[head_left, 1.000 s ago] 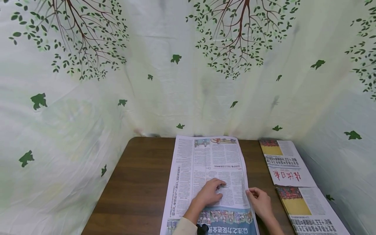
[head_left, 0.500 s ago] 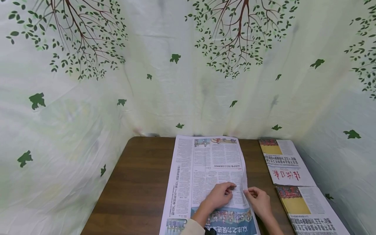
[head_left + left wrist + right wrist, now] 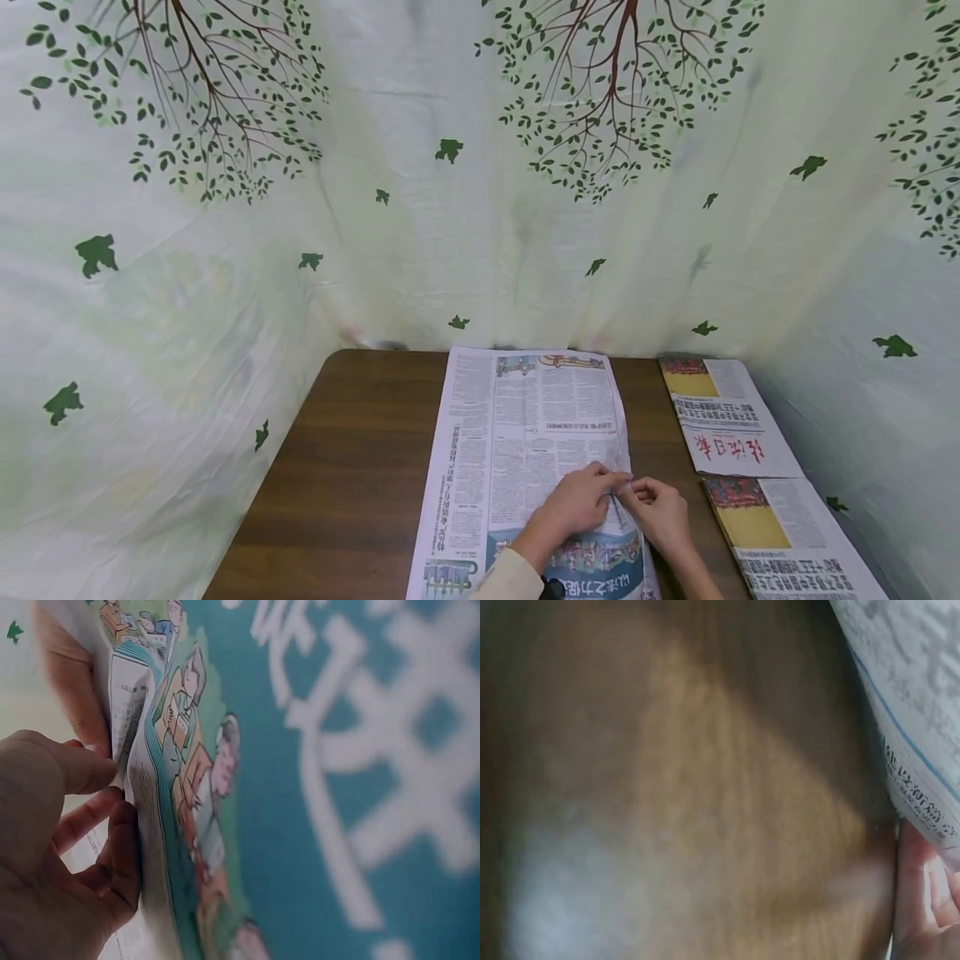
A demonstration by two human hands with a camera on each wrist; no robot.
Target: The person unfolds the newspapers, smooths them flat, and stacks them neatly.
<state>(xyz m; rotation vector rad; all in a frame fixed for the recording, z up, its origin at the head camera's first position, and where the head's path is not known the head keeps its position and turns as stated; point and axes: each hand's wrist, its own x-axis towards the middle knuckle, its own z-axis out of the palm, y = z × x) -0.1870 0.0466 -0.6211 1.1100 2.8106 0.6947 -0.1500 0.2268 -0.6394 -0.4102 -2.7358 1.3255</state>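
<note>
An opened newspaper (image 3: 525,450) with a blue illustrated panel lies on the table, its right edge bunched up near the hands. My left hand (image 3: 581,502) reaches across the sheet and pinches that edge between thumb and index finger; the left wrist view shows this hand (image 3: 52,840) at a raised fold of the paper (image 3: 150,787). Just right of it, my right hand (image 3: 662,515) pinches the same edge, fingertips almost touching the left ones. In the right wrist view only part of the right hand (image 3: 919,900) shows, under the lifted sheet (image 3: 915,712).
Two folded newspapers lie along the table's right side, one farther back (image 3: 738,425) and one nearer (image 3: 802,533). The brown table (image 3: 337,483) meets a leaf-printed cloth curtain (image 3: 420,250) at the back and sides.
My left hand has slid right across the newspaper to its right edge, beside the right hand. The right hand has stayed almost in place, and the edge now stands bunched.
</note>
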